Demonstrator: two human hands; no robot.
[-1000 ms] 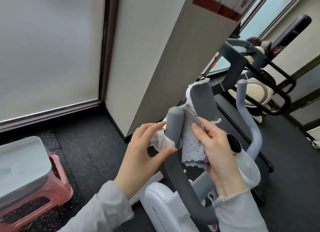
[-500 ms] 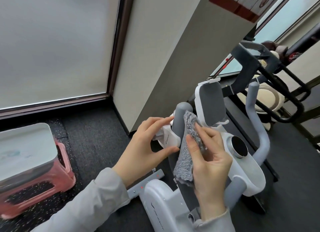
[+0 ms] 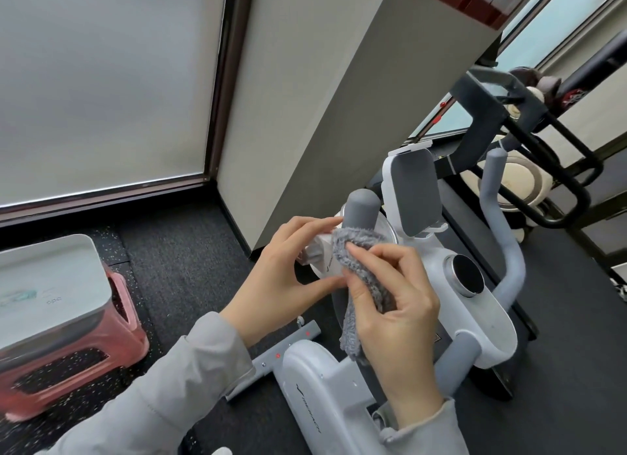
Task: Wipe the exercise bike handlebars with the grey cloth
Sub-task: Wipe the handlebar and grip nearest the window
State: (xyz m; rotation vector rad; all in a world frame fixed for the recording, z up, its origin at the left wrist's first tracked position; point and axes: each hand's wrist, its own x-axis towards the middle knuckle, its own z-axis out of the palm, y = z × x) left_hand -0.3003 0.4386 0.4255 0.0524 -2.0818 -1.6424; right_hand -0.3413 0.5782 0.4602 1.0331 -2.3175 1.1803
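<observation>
A white exercise bike (image 3: 315, 380) stands below me with two grey foam handlebars. The left handlebar (image 3: 362, 207) points up in the middle of the view; the right handlebar (image 3: 502, 230) curves up further right. My right hand (image 3: 393, 305) is shut on the fluffy grey cloth (image 3: 359, 251) and presses it around the left handlebar just below its tip. My left hand (image 3: 288, 271) pinches a small white part (image 3: 320, 254) fixed beside that handlebar. The cloth's lower end hangs down under my right palm.
A grey tablet holder (image 3: 414, 190) and a round black knob (image 3: 468, 275) sit on the bike's white console. A pink stool (image 3: 84, 339) with a white top stands at left. A wall pillar (image 3: 325, 98) rises behind the bike, and black gym equipment (image 3: 543, 142) stands at right.
My right hand has slid the cloth from the handlebar's right side over to its front. The view has swung, so the bike sits further right and lower.
</observation>
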